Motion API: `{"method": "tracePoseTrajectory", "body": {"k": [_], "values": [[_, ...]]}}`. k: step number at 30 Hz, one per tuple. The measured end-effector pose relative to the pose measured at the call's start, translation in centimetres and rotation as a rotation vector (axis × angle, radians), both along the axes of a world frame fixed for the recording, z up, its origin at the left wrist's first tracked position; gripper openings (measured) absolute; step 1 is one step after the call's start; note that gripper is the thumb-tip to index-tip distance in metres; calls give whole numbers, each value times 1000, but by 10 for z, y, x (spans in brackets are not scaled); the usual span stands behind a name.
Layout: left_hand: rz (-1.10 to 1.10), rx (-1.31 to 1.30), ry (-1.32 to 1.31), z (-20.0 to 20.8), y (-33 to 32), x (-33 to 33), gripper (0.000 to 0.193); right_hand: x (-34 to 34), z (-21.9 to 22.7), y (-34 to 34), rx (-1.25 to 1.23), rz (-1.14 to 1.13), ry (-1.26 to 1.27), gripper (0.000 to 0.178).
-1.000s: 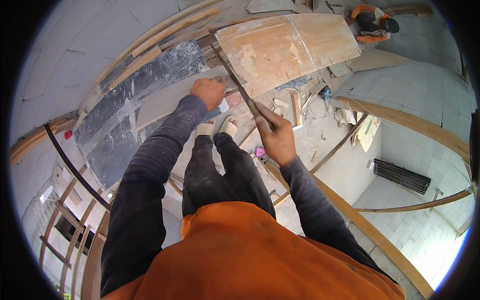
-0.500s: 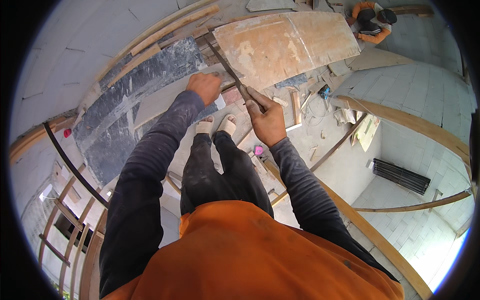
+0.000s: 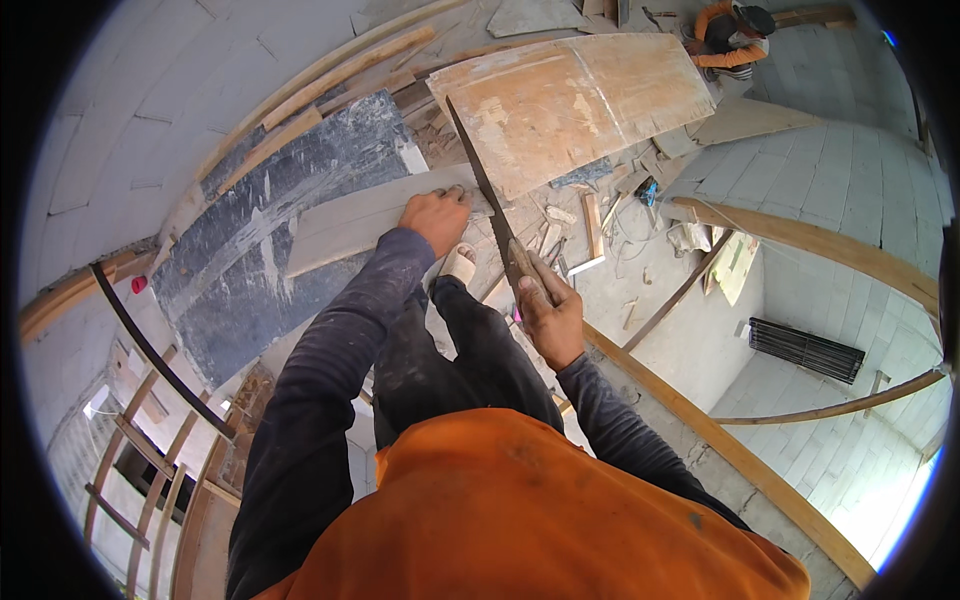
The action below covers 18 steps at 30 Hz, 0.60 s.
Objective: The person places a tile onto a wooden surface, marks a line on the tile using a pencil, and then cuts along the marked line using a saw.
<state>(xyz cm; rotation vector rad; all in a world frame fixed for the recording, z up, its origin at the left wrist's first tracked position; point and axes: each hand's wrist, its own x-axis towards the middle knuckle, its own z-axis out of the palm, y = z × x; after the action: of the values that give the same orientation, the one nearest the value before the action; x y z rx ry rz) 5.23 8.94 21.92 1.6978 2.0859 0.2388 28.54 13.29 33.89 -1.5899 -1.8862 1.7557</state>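
My right hand is closed around the handle of a hand saw. The long, dark blade points away from me and lies across or right beside the right end of a pale grey board. On that same end my left hand presses down with curled fingers, gripping the board near the blade. The board rests on a large dark sheet smeared with white. Whether the saw teeth touch the board cannot be made out.
A large brown plywood sheet lies just beyond the saw. At the far right a person in orange sleeves crouches. Timber strips, offcuts and a blue-black tool litter the floor. A long wooden beam runs along my right.
My right hand has drawn the saw nearer to me, and the blade has turned to point more straight ahead. The left hand and the grey board have shifted right and closer.
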Motion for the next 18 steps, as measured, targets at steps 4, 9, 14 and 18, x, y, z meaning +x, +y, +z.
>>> {"method": "tracePoseTrajectory", "body": {"k": [4, 9, 14, 18], "values": [[-5, -66, -10, 17, 5, -6, 46, -22, 31, -1, -478, -406, 256, 49], [-41, -99, 0, 19, 11, -11, 47, -26, 35, -4, -517, -514, 361, 49], [-24, -113, 52, 23, 17, -20, 47, 24, 34, -22, 412, 201, 23, 51], [-4, -167, 77, 38, 27, -24, 46, 95, 104, -43, 278, 162, -24, 49]]}}
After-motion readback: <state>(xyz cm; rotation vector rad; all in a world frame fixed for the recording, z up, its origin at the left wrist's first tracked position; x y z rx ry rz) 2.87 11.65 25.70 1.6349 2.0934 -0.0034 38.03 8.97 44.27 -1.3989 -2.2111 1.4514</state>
